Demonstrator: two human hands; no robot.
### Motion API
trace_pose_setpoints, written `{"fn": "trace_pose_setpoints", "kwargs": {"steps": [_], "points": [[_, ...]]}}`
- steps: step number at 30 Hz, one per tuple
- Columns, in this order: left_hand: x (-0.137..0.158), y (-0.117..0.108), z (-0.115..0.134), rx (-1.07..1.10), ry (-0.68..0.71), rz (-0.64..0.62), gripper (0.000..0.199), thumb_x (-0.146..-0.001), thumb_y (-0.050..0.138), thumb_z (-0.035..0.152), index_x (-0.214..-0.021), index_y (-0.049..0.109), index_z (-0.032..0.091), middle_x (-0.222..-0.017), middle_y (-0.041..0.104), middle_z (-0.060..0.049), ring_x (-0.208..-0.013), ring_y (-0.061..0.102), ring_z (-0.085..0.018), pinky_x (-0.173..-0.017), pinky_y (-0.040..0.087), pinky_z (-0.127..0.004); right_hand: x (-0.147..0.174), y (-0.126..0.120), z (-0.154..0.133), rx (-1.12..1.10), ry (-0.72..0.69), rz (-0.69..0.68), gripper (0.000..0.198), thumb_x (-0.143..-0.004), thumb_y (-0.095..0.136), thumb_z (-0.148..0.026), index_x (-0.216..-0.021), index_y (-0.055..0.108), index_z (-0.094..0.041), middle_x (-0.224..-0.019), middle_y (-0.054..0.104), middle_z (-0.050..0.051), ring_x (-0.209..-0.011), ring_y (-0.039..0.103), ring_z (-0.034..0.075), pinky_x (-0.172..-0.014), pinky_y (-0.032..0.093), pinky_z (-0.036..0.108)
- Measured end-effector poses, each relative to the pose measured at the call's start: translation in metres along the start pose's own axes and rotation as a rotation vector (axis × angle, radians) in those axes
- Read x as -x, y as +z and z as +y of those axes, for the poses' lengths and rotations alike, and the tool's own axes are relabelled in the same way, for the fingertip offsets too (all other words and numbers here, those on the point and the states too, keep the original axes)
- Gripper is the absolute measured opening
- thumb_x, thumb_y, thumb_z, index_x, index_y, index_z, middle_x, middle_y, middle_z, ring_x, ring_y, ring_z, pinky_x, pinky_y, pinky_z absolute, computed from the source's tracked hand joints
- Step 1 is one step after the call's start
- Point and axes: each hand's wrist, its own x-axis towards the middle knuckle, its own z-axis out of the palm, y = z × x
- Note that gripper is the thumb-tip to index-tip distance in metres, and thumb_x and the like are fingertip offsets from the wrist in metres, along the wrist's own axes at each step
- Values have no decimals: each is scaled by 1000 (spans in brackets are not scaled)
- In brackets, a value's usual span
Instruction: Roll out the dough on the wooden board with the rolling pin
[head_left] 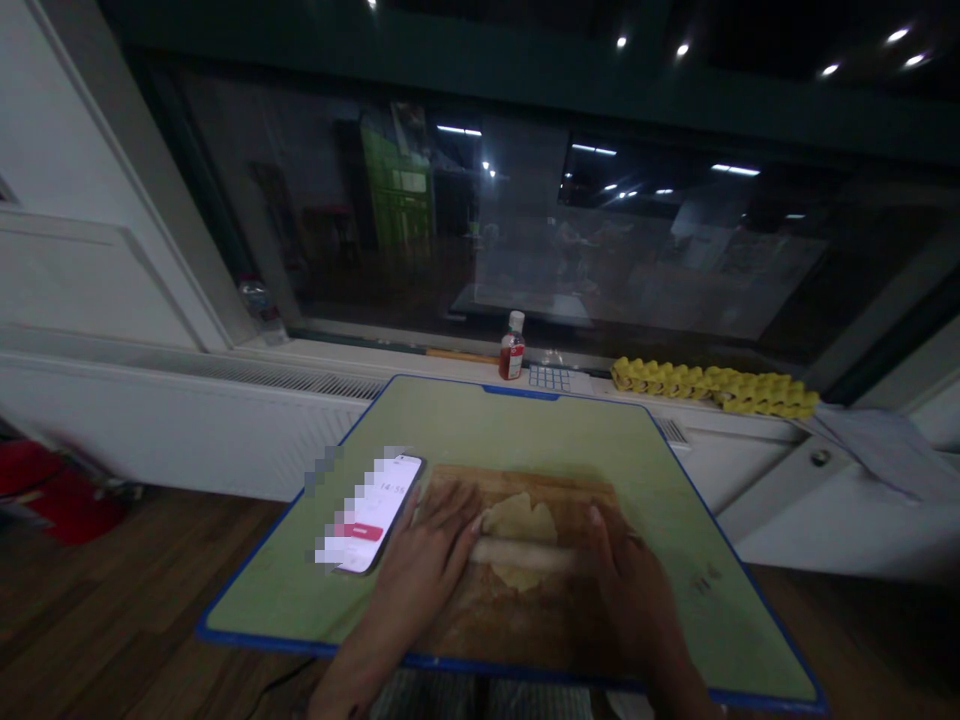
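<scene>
Left hand flat, fingers spread; right hand blurred, grip cannot be told; both at ends of rolling pin, probably for even pressure; pin lies across dough on wooden board

you can pass over the tabletop at lower right; at lower left, the phone obstructs your left hand.

board: wood | rolling pin: smooth | dough: matt | floor: wood-grained
</scene>
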Motion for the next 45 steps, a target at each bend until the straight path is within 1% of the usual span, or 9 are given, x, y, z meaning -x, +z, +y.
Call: {"fn": "trace_pose_setpoints", "kwargs": {"steps": [5, 9, 13, 16, 20, 26, 36, 40, 45], "points": [[-20, -11, -9, -16, -24, 138, 42, -103, 34, 31, -137, 57, 22, -145, 54, -6, -141, 40, -28, -116, 25, -60, -22, -5, 9, -80, 31, 80, 56, -102, 23, -47, -125, 63, -15, -127, 66, 12, -122, 59, 23, -108, 43, 42], [-28, 3, -16, 28, -26, 63, 44, -102, 36, 29, -142, 50, 19, -152, 46, -8, -144, 34, -25, -117, 29, -54, -28, 15, 25, -19, -40, 111, 59, -102, 20, -42, -122, 63, -9, -126, 65, 17, -122, 58, 24, -109, 43, 44], [-26, 18, -17, 138, -14, -45, 45, -104, 29, 27, -144, 47, 16, -150, 48, -7, -140, 42, -17, -116, 35, -39, -20, 39, 45, 96, -190, 121, 50, -101, 20, -29, -132, 57, -15, -132, 62, 14, -130, 50, 22, -109, 42, 47], [-22, 21, -16, 122, -20, -62, 46, -104, 29, 29, -144, 47, 15, -149, 50, -8, -140, 42, -19, -116, 36, -40, -11, 46, 48, 210, -168, 136, 51, -101, 18, -24, -135, 55, -17, -135, 60, 14, -136, 44, 24, -110, 36, 55], [-21, 19, -16, 88, 31, -57, 46, -104, 29, 28, -146, 46, 18, -151, 48, -6, -142, 39, -20, -118, 33, -44, -7, 40, 36, 298, -111, 100, 52, -100, 18, -20, -138, 54, -18, -141, 56, 11, -141, 38, 26, -113, 26, 60], [-19, 17, -14, 103, 55, -60, 47, -105, 25, 27, -147, 44, 17, -152, 46, -7, -142, 37, -19, -119, 33, -43, -10, 28, 21, 327, -71, 47, 51, -100, 21, -22, -136, 57, -18, -142, 56, 10, -141, 38, 30, -115, 18, 63], [-3, 17, -8, 86, 18, -7, 46, -105, 27, 29, -144, 48, 17, -150, 49, -7, -143, 36, -21, -118, 33, -45, 1, 39, 37, 179, -63, 97, 55, -104, 14, -30, -134, 57, -17, -136, 60, 15, -137, 44, 25, -116, 18, 62], [-6, 14, -6, 86, 41, -16, 46, -104, 27, 27, -144, 47, 16, -149, 50, -7, -140, 41, -21, -117, 36, -44, 2, 35, 33, 267, -106, 99, 52, -102, 18, -25, -135, 57, -17, -138, 59, 12, -140, 40, 28, -116, 12, 65], [-10, 14, -5, 97, 73, 49, 44, -104, 29, 25, -142, 51, 16, -143, 56, -6, -136, 47, -20, -113, 41, -43, 5, 27, 23, 389, -83, 96, 52, -99, 20, -17, -130, 61, -14, -141, 56, 10, -146, 28, 33, -115, 7, 67]]}}
